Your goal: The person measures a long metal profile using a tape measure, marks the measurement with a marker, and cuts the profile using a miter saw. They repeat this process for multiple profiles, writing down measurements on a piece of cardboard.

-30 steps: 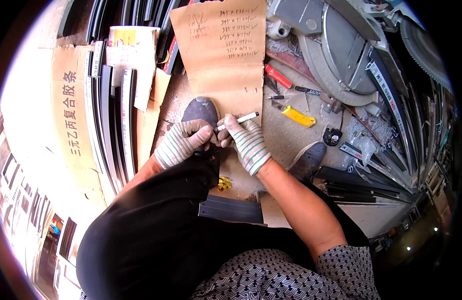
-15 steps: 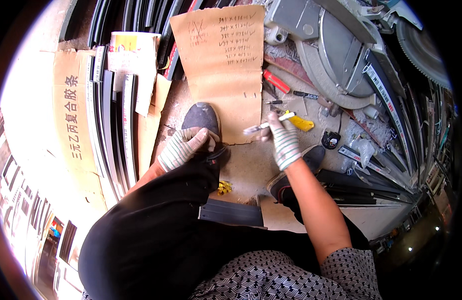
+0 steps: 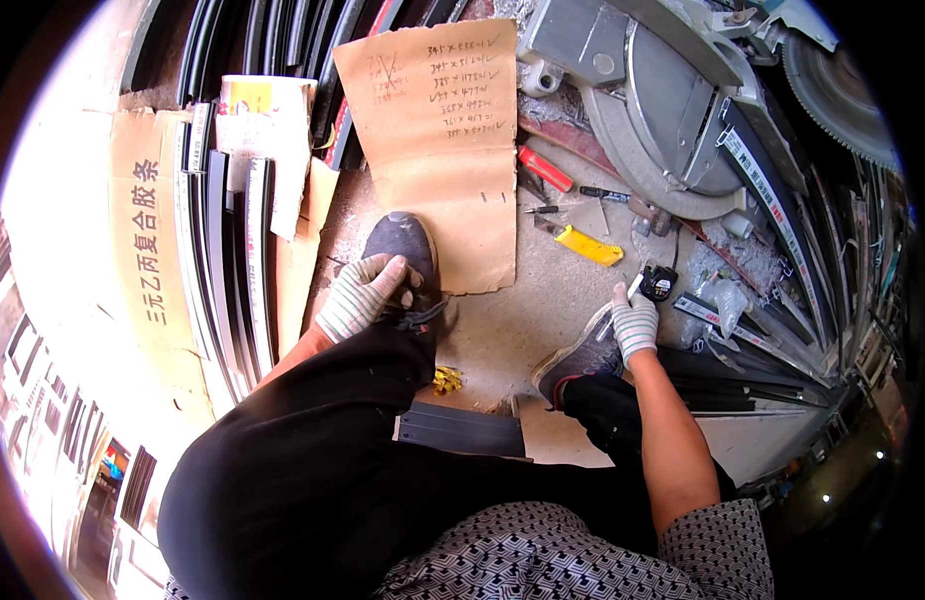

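My left hand (image 3: 361, 295), in a striped light work glove, rests beside my left shoe (image 3: 401, 245) with its fingers curled and closed; whatever is inside them is hidden. Over my right shoe (image 3: 581, 352) my gloved right hand (image 3: 634, 322) is closed around a slim white pen (image 3: 638, 284), whose end sticks up past the fingers. A black tape measure (image 3: 658, 283) lies just beyond that hand. Between my feet and ahead of them a brown cardboard sheet (image 3: 453, 220) with handwritten rows is spread on the floor; my left shoe overlaps its near left edge.
A yellow utility knife (image 3: 590, 246), a red-handled tool (image 3: 546, 168) and a black marker (image 3: 605, 194) lie right of the sheet. Behind them stands a mitre saw (image 3: 663, 110) with a toothed blade (image 3: 841, 95). Dark profile strips (image 3: 255, 260) lean at left; more strips (image 3: 773, 195) crowd the right.
My right hand has swung right and nearer to me with the pen, from the cardboard's edge to above my right shoe. The left hand has barely shifted. The view has moved slightly.
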A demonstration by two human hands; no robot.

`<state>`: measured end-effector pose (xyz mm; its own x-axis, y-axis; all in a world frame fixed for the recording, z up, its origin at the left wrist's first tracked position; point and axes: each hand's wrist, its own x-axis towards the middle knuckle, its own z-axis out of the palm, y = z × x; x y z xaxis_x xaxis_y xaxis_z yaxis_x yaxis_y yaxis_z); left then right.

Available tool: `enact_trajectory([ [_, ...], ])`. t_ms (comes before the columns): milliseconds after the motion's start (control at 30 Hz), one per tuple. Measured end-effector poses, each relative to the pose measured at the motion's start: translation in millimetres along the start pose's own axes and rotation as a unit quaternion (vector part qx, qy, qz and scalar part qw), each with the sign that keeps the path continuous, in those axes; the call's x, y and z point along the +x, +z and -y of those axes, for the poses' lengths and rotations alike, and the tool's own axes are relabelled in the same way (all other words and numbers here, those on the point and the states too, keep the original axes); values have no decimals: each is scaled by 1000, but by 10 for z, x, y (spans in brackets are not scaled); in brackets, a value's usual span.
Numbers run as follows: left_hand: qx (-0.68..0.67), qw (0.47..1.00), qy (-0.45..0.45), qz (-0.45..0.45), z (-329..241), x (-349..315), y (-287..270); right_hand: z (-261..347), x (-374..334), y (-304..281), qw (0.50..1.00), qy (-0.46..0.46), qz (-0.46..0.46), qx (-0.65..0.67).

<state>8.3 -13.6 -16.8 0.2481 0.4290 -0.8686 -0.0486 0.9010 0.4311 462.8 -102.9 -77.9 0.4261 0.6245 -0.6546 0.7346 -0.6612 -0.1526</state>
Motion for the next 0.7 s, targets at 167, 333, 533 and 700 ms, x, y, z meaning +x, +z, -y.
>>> enact_trajectory([
  [167, 5, 1000, -5, -6, 4, 0, 6, -113, 49, 90, 997, 58, 21, 47],
  [333, 17, 1000, -1, -14, 7, -6, 11, -182, 101, 154, 997, 61, 3, 42],
  [533, 18, 1000, -1, -24, -7, -19, 31, 82, -11, 23, 998, 59, -2, -4],
  [700, 16, 999, -8, -29, 9, -17, 23, 105, -44, 45, 998, 40, -36, -25],
])
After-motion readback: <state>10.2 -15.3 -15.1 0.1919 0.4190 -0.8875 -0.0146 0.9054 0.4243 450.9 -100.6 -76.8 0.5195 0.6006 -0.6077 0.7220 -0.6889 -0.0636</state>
